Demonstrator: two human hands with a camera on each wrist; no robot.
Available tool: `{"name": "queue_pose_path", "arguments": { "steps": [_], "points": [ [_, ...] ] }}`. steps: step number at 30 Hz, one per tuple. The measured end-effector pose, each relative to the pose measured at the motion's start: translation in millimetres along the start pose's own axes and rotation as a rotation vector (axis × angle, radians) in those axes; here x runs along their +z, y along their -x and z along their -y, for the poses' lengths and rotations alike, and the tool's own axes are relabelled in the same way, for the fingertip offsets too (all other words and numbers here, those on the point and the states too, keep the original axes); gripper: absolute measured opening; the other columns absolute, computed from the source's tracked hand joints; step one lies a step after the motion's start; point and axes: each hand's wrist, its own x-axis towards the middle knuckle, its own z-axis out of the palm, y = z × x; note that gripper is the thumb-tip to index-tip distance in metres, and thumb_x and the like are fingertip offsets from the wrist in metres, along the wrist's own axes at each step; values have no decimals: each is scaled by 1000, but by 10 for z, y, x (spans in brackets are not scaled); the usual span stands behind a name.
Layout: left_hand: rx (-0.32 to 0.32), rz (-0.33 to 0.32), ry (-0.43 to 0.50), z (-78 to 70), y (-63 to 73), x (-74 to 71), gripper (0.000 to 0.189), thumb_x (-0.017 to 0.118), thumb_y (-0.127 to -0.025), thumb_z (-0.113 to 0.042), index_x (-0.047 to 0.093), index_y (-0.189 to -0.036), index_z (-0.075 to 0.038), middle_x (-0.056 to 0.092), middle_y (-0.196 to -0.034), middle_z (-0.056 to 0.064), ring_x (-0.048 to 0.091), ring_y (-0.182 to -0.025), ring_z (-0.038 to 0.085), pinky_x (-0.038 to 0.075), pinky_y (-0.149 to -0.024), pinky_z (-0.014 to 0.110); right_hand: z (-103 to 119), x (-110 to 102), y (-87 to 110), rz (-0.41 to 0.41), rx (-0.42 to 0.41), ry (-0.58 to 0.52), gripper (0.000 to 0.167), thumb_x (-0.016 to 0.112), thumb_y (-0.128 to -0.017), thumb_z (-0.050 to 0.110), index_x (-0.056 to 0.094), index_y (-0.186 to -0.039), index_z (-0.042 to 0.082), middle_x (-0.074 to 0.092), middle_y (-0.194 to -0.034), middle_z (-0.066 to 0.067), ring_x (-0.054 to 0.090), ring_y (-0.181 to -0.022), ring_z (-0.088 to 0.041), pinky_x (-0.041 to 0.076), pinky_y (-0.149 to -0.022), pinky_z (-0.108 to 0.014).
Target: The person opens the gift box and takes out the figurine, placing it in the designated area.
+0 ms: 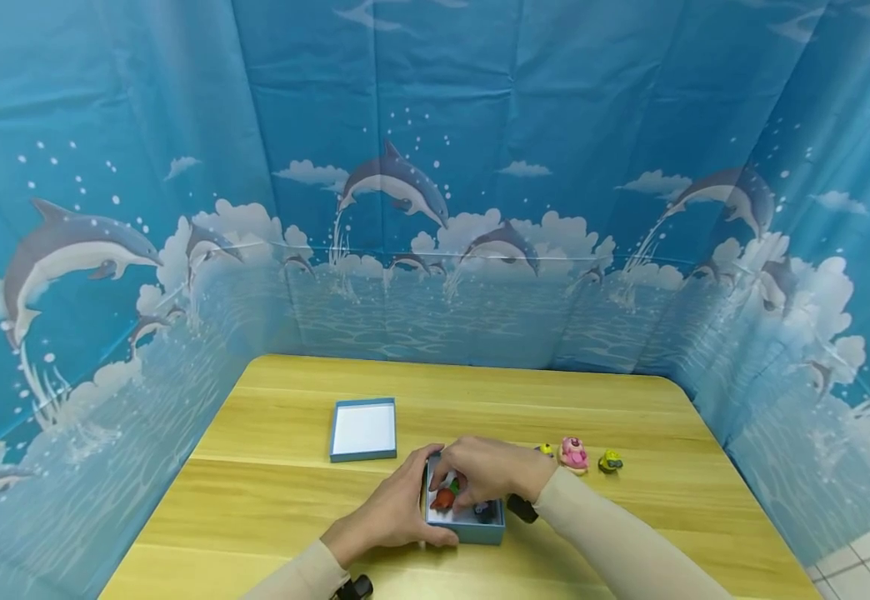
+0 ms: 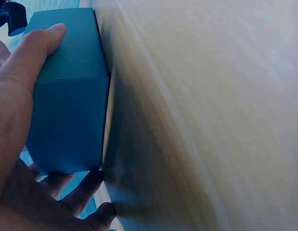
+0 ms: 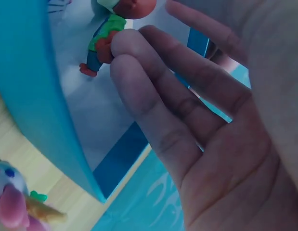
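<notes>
An open blue box (image 1: 480, 533) with a white inside stands on the wooden table. My left hand (image 1: 397, 504) grips it, thumb on its near face and fingers along its left side. My right hand (image 1: 483, 467) reaches into the box from the right, fingers bent. Between its thumb and fingers is a small toy figurine (image 1: 444, 499) with an orange head and green top. In the right wrist view the fingertips touch the figurine's body (image 3: 106, 36); its head is partly cut off. A dark small figure (image 1: 484, 512) lies at the box's right side, partly hidden.
The shallow box lid (image 1: 363, 429), white inside up, lies behind and left of the box. To the right stand a pink bear figurine (image 1: 573, 455), a yellow-green figurine (image 1: 610, 461) and a yellow one (image 1: 544, 450) partly behind my wrist. A dolphin-print curtain (image 1: 435, 308) surrounds the table.
</notes>
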Motion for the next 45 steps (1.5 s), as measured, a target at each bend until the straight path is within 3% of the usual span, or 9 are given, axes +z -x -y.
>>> {"name": "queue_pose_path", "arguments": {
  "steps": [6,14,35,45],
  "points": [
    [-1,6,12,4,17,-2,136,98,-85,-71,23,-185,-16,41,-186,13,61,-156,31,56,-124,60,-4,52,-78,24,-28,12,22,99,-96,12,92,-116,20,88,-108,12,73,-87,6,58,-79,-11],
    [4,-2,0,19,-14,8,138,99,-84,-71,22,-186,-16,42,-185,11,61,-154,28,57,-124,56,-7,74,-124,9,-20,22,20,96,-96,3,91,-104,21,85,-95,12,65,-79,8,55,-73,-10],
    [10,3,4,2,-5,-9,137,99,-85,-70,23,-185,-15,42,-185,11,60,-155,28,55,-126,58,0,63,-74,26,5,-36,14,93,-101,10,88,-110,18,85,-102,10,69,-80,5,58,-73,-14],
    [2,-3,-2,-11,-5,-16,137,99,-84,-70,23,-185,-16,42,-185,12,60,-156,30,56,-124,60,-48,54,1,-26,-19,-81,14,87,-105,9,83,-115,18,80,-106,10,65,-82,3,58,-75,-16]
  ]
}}
